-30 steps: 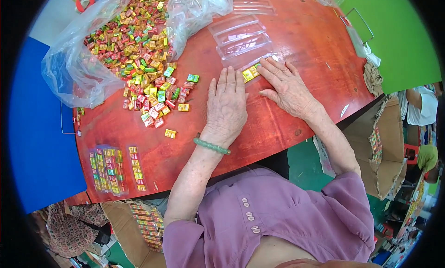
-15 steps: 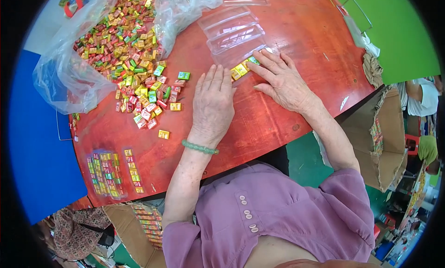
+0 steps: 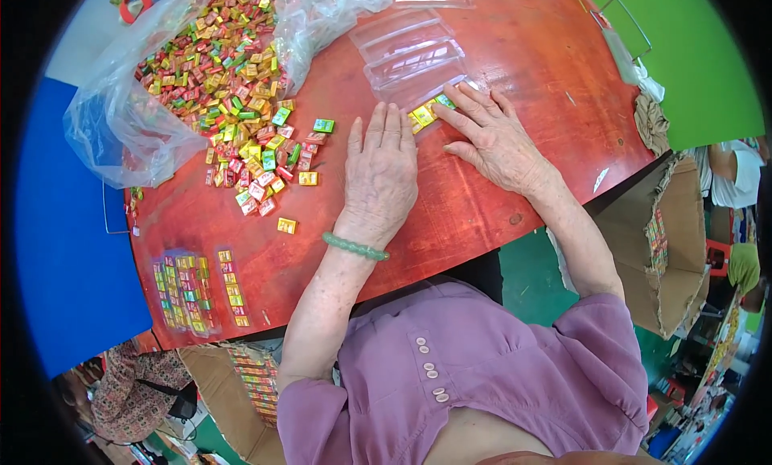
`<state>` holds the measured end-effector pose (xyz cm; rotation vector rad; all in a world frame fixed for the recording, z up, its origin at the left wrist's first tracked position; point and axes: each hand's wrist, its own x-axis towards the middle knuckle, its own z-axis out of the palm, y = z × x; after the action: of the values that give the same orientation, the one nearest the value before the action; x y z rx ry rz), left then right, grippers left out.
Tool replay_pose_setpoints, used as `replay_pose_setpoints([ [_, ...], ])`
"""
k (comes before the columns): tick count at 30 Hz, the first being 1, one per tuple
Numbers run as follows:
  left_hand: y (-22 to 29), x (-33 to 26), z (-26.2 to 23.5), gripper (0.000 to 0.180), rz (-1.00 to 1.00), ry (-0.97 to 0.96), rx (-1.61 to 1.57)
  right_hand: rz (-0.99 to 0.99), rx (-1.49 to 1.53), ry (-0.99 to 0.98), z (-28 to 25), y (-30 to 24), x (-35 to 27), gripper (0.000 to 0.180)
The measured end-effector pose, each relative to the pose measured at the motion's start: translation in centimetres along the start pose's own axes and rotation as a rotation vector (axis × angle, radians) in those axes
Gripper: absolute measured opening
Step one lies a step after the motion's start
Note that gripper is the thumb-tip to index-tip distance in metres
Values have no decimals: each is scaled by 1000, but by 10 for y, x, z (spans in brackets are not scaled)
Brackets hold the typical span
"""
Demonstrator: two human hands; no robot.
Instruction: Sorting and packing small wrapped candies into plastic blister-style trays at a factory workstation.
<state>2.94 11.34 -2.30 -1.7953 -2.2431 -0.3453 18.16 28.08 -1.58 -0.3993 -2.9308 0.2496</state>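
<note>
Edging slightly nearer than half a second ago, the left hand (image 3: 380,175), fingers (image 3: 388,129) straight and unclenched, meets one end of the short row of yellow and green rectangular pieces (image 3: 422,116) on the red wooden tabletop (image 3: 579,127); the right hand's (image 3: 498,143) loosely spread fingers cover the other (their undersides are hidden).

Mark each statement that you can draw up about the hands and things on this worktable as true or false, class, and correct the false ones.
1. The left hand is clenched into a fist. False: its fingers are straight.
2. The right hand has fingers over part of a row of wrapped candies. True.
3. A green bead bracelet circles the left forearm. True.
4. The loose candy heap lies right of both hands. False: it lies to their left.
5. The plastic trays beyond the hands are opaque blue. False: they are clear.
</note>
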Motion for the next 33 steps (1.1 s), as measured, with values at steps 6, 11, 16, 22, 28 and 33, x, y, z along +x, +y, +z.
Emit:
replay_pose_setpoints([
  [6,18,4,0,58,-67,68,-170,-30,22,-13,-5,-4,-8,63],
  [11,21,-4,2,39,-32,171,-171,16,1,-50,-11,-29,-36,67],
  [16,38,-18,-5,30,38,48,-116,106,-6,-52,-11,-48,-72,73],
  [22,49,-36,-13,33,11,93,-105,112,30,-84,-21,-67,-80,68],
  [28,37,-65,-25,34,-49,207,-176,104,61,-87,-32,-90,-76,63],
  [33,7,-121,-80,42,-251,212,-125,14,226,49,-42,-112,-62,66],
])
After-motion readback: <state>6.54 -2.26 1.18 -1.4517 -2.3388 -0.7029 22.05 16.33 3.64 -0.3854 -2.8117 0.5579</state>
